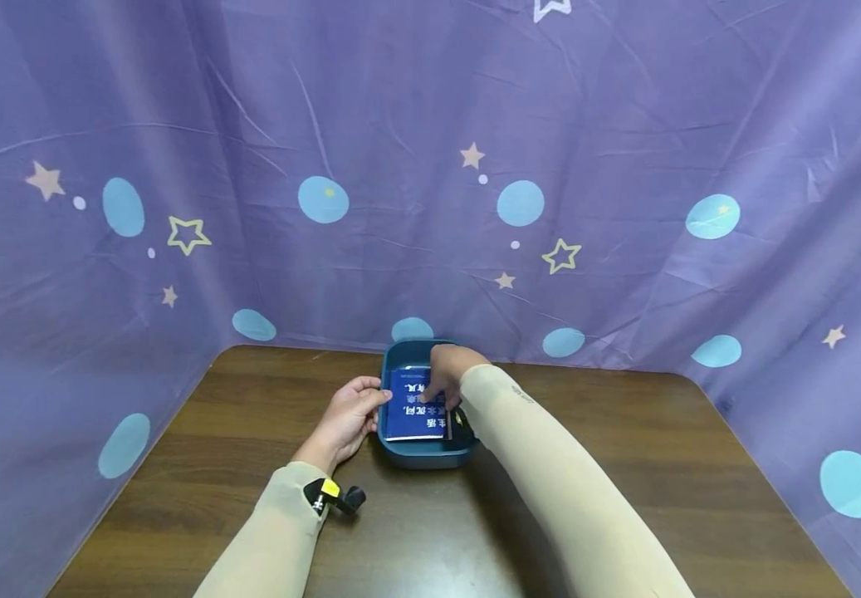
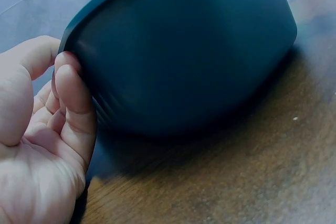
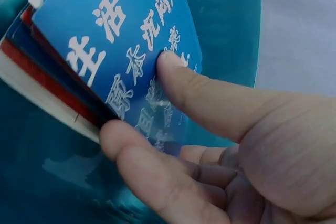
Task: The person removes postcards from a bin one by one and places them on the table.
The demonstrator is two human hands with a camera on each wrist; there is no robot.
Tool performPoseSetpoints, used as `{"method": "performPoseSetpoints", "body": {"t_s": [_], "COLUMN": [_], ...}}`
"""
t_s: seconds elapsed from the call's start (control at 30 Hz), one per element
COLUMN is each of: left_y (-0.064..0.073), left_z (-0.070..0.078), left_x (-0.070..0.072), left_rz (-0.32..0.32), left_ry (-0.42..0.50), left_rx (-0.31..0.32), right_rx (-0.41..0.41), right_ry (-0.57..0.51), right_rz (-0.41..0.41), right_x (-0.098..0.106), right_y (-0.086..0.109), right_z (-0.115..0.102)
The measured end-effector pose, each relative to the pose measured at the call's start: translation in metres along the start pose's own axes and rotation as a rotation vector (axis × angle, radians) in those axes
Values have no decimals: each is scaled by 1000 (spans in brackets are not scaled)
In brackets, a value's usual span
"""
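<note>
A teal plastic bin (image 1: 430,459) stands on the table with a blue booklet (image 1: 403,415) inside it, its cover printed with white Chinese characters. My left hand (image 1: 344,419) holds the bin's left side. The left wrist view shows the thumb and fingers of that hand (image 2: 52,114) pinching the rim of the bin (image 2: 184,51). Reaching into the bin, my right hand (image 1: 454,371) pinches the booklet (image 3: 79,24), thumb on the cover and index finger at its edge. Under the cover show red and white layers (image 3: 47,82); whether these are separate booklets I cannot tell.
The brown wooden table (image 1: 609,465) extends on both sides of the bin. Behind it hangs a purple curtain (image 1: 415,274) with stars and blue dots, close to the bin's far end. A black wrist mount (image 1: 335,496) sits on the left sleeve.
</note>
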State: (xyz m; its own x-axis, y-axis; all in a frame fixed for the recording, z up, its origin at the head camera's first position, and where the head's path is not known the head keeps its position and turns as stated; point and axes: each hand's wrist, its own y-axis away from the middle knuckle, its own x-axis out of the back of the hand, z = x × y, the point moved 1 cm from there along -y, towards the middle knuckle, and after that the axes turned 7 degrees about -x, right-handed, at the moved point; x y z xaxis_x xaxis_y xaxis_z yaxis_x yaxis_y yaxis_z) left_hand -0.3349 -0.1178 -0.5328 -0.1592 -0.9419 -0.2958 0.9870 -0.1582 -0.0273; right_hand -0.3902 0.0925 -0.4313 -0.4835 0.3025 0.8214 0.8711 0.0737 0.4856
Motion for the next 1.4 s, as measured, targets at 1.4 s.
{"method": "performPoseSetpoints", "body": {"t_s": [1.4], "left_y": [0], "left_z": [-2], "left_x": [1], "left_rz": [10], "left_ry": [-10], "left_rx": [-17], "right_rx": [163], "right_ry": [-889], "right_rz": [118], "right_x": [-11], "right_y": [-1], "right_z": [220]}}
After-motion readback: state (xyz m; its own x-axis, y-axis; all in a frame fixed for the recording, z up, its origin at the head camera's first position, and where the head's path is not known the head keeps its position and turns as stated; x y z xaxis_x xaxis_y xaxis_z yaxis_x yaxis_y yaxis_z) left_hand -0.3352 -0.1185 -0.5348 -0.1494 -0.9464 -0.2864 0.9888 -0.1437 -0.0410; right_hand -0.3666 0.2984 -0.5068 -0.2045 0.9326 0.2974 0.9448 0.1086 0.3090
